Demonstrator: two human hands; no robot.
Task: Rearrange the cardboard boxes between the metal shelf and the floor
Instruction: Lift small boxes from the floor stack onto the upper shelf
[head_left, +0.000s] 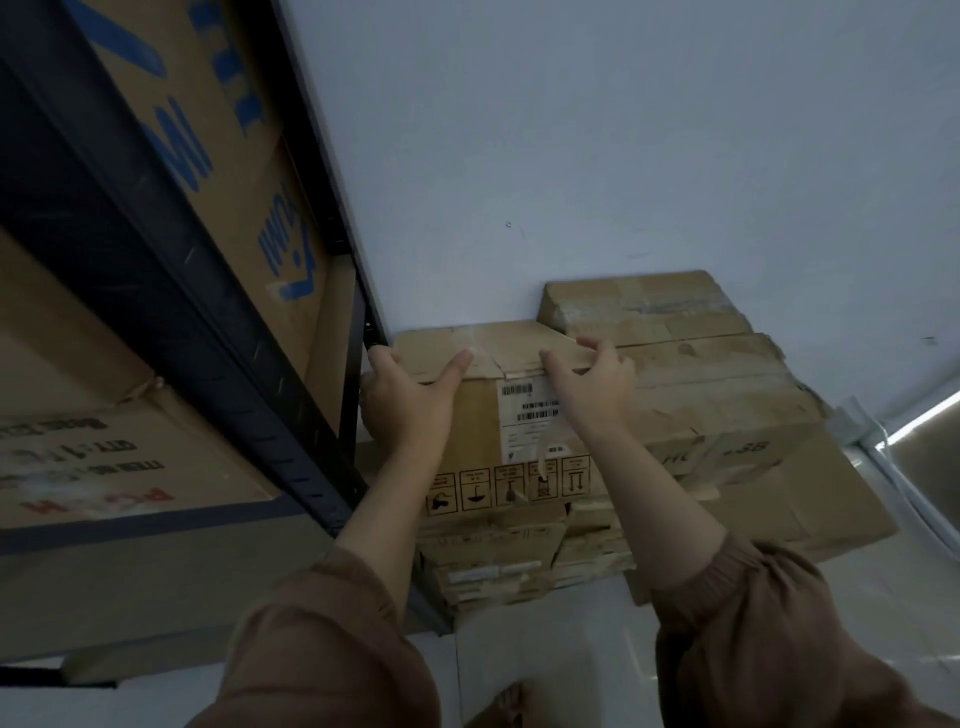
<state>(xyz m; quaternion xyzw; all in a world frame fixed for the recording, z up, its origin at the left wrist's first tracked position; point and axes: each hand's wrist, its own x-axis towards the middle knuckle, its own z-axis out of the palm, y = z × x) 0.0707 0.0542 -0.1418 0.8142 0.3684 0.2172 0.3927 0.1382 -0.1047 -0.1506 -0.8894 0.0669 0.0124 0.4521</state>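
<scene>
A pale wall (623, 156) fills the back. On the left stands a dark metal shelf (171, 291). It holds a big box (218, 156) with blue letters, and a lower box (104, 457) with red letters sits under it.

Right beside the shelf, a pile of boxes (753, 467) sits on the floor (545, 634) and leans back to the wall. Some of them look bent and torn.

The top box (472, 431) is at the front left of the pile, just next to the shelf post. It sits on smaller flat boxes.

Two arms in brown sleeves (332, 649) reach up to it. The left hand (405, 395) grips its upper left corner, with the thumb lying on the top edge. The right hand (592, 379) holds the top edge too, with its fingers curled over it.

A white label (530, 410) with black bars is stuck on the front, between the two hands. A row of little black signs runs below it.
</scene>
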